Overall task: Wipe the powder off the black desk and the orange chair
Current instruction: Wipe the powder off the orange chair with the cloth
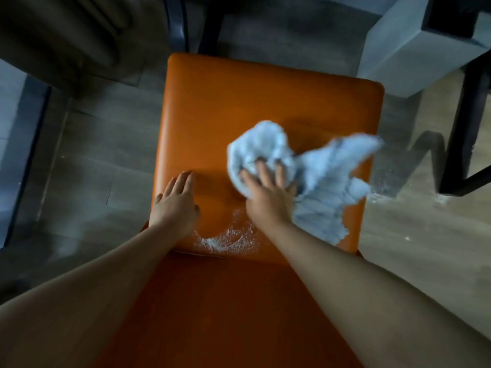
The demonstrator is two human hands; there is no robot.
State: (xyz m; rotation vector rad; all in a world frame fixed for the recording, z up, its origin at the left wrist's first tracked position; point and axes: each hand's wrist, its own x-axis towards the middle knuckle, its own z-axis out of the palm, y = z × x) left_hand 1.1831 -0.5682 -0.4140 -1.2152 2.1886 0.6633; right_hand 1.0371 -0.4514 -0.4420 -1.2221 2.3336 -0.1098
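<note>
Two bare forearms reach over the chair [265,102]. Left hand [175,205] lies flat, fingers straight, likely bracing the seat; right hand [268,192] presses the cloth [318,181], fingers dug in, above remaining powder [228,239].

A: What can't we see well?

B: The cloth [313,176] is fuzzy out past the right hand [268,197], so its far edge is a smear. The fingertips [261,162] sink into its folds.

A: And under that hand?

B: The seat of the orange chair [265,102] is hidden there (any powder [228,240] below it too). Both arms run off the bottom edge.
</note>
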